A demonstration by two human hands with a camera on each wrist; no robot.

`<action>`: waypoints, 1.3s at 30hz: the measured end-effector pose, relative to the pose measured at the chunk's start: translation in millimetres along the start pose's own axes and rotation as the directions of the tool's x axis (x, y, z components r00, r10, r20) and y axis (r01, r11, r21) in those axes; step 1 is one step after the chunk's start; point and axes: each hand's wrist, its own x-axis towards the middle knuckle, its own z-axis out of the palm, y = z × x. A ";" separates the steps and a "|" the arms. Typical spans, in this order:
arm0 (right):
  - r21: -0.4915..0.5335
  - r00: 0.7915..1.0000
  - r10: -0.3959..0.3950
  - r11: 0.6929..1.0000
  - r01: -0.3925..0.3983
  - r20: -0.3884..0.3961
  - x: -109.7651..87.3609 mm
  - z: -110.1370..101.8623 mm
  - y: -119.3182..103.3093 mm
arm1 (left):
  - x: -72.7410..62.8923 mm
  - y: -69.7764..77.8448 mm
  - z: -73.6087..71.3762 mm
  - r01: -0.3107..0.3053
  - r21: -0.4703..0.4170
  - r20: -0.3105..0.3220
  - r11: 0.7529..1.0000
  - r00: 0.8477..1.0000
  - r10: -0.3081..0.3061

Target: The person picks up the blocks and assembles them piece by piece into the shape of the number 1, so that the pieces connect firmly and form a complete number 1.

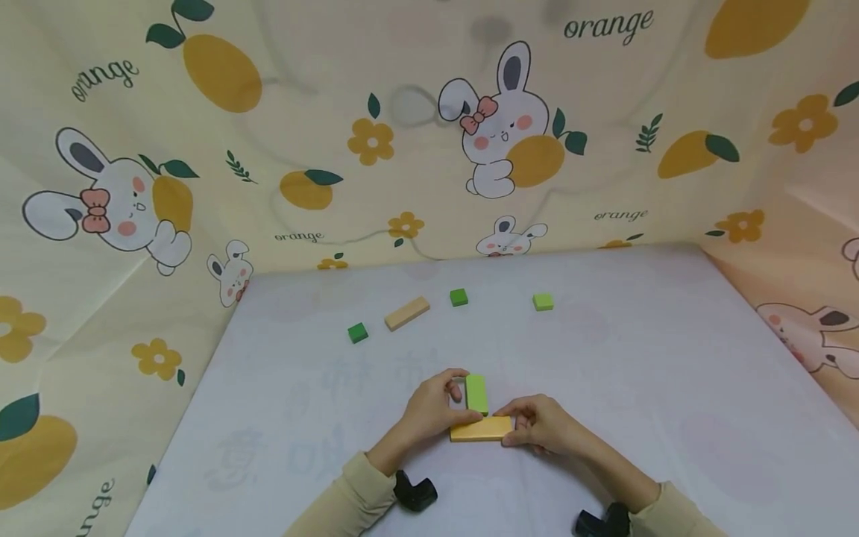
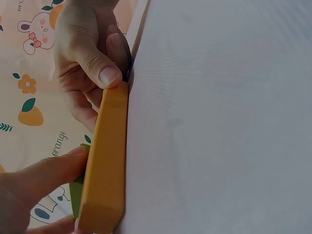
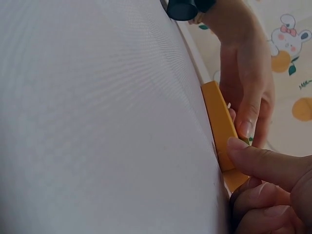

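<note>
A long yellow block (image 1: pixel 480 430) lies on the white tabletop before me. My right hand (image 1: pixel 546 426) pinches its right end between thumb and fingers; the right wrist view shows the thumb against the yellow block (image 3: pixel 218 122). A light green block (image 1: pixel 476 394) is at the yellow block's far side, its long side pointing away from me. The left hand (image 1: pixel 429 409) pinches it, with the thumb at its near end and the index finger at its far end. In the left wrist view the green block (image 2: pixel 76 192) is partly hidden by the yellow one.
Farther back lie a dark green block (image 1: pixel 358 333), a natural wood block (image 1: pixel 407 313), another dark green block (image 1: pixel 459 297) and a small light green block (image 1: pixel 543 302). A printed cloth (image 1: pixel 416 45) hangs behind and beside the table (image 1: pixel 644 358).
</note>
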 end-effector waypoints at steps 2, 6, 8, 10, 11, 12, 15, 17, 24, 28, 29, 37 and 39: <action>-0.003 1.000 -0.002 1.000 0.002 0.000 0.0 0.1 0.4 | 0.1 0.2 -0.1 0.005 0.007 0.009 1.000 1.000 -0.005; -0.006 1.000 0.002 1.000 -0.002 -0.003 0.3 0.6 1.1 | 0.3 1.1 -1.1 0.018 0.007 0.032 1.000 0.999 -0.018; -0.004 1.000 0.005 1.000 -0.005 -0.001 0.5 0.8 1.1 | 0.1 1.9 -1.9 0.026 -0.005 0.045 1.000 0.999 -0.026; -0.005 1.000 0.006 1.000 -0.006 0.000 0.8 0.9 1.3 | 0.0 2.2 -2.5 0.028 -0.008 0.054 1.000 0.998 -0.027; -0.006 1.000 0.007 1.000 -0.007 0.000 0.9 0.9 1.2 | 0.1 2.6 -3.0 0.031 -0.010 0.060 0.999 0.998 -0.030; -0.006 1.000 0.008 1.000 -0.008 0.001 1.0 0.8 1.3 | 0.0 3.1 -3.6 0.034 -0.013 0.066 0.999 0.997 -0.033; -0.007 1.000 0.010 1.000 -0.009 0.002 1.4 0.8 1.4 | 0.3 3.3 -4.5 0.041 -0.005 0.079 0.999 0.996 -0.041; -0.006 1.000 0.009 1.000 -0.009 0.003 1.6 0.9 1.5 | 0.7 3.0 -4.9 0.044 0.000 0.084 0.999 0.996 -0.044; -0.016 1.000 -0.004 1.000 0.004 -0.007 1.5 1.4 1.8 | 3.2 0.5 -4.5 0.031 0.012 0.072 0.999 0.997 -0.032; -0.019 1.000 -0.010 1.000 0.010 -0.019 1.1 2.8 1.8 | 3.7 0.0 -4.0 0.028 0.019 0.069 0.999 0.997 -0.029; -0.018 1.000 -0.015 1.000 0.015 -0.020 0.8 3.1 1.5 | 3.7 -0.1 -4.0 0.029 0.020 0.068 0.999 0.997 -0.030; -0.028 0.994 -0.097 0.995 0.096 -0.050 1.4 4.2 -2.3 | 3.2 -1.4 -4.8 0.018 -0.002 0.065 1.000 0.998 -0.018; -0.048 0.991 -0.116 0.993 0.112 -0.074 2.7 4.2 -2.7 | 3.3 -1.8 -6.0 0.011 -0.019 0.065 1.000 0.998 -0.009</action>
